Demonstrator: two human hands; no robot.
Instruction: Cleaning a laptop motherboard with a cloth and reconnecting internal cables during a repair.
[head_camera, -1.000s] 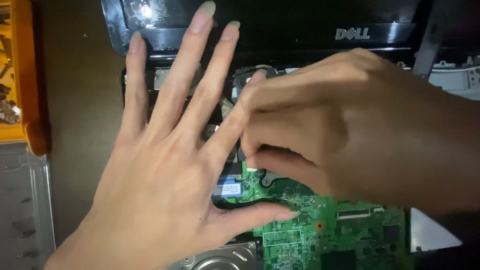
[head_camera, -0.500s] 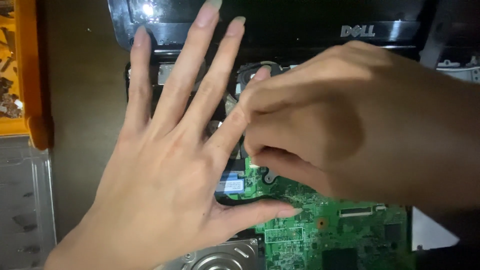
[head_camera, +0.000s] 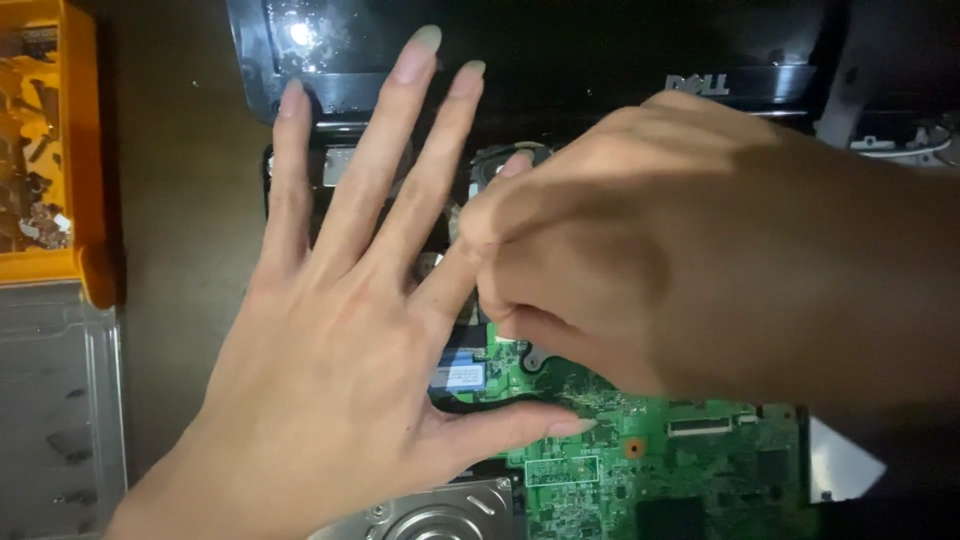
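- A silver drive (head_camera: 440, 520) shows at the bottom edge, just below the left thumb.
- The green board (head_camera: 640, 470) lies bare in an opened black laptop (head_camera: 560, 70); a small blue-and-white connector tab (head_camera: 458, 372) sits on it between thumb and forefinger.
- The left hand (head_camera: 330, 340) lies flat, fingers spread wide, holding nothing; it presses down over the laptop's open base, its fingertips reaching the screen bezel.
- The right hand (head_camera: 640, 250) is bunched, fingertips drawn together over the board near a dark round part by the hinge. What they pinch is hidden under the knuckles, so I cannot tell whether it holds anything.
- The board looks thin, stiff and fragile: likely light, but apt to crack or shed small parts if flexed. Its edges or bare corners seem the safest places to take hold, not the chips or connectors. The tab and any ribbon would be soft and easily torn.
- Left of the laptop stand an orange bin (head_camera: 50, 150) of bits and a clear tray (head_camera: 50, 420).
- The table (head_camera: 180, 200) is dark brown.
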